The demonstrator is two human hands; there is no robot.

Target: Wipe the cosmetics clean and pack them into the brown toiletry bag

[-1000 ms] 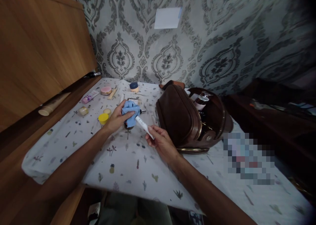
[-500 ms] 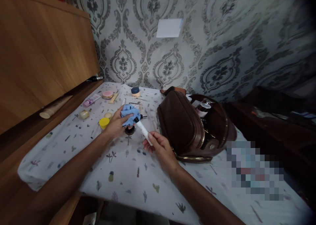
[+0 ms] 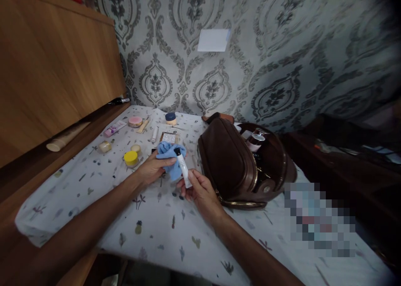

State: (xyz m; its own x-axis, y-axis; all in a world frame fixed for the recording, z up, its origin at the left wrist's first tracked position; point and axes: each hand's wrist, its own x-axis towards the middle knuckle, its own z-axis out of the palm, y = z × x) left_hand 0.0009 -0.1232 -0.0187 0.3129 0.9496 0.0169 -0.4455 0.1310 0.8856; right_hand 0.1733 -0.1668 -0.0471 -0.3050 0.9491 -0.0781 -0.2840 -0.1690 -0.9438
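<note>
My left hand is closed on a crumpled blue cloth. Between the fingers of my right hand is the lower end of a white tube. The tube's black cap points up and away from me and lies against the cloth. Beyond the cloth is a glittery square item. A jar with a yellow lid stands left of my left hand, beside a small cream-coloured pot.
An open brown leather bag holding cosmetics stands right of my hands. Farther back are a blue-lidded jar, a pink compact and a lilac tube. A wooden cabinet borders the left side. A pixelated patch covers something at the right.
The white tube has turned more upright and shows its printed side. The blue cloth now hangs lower behind the tube, and my left hand has shifted slightly. The view has moved a little.
</note>
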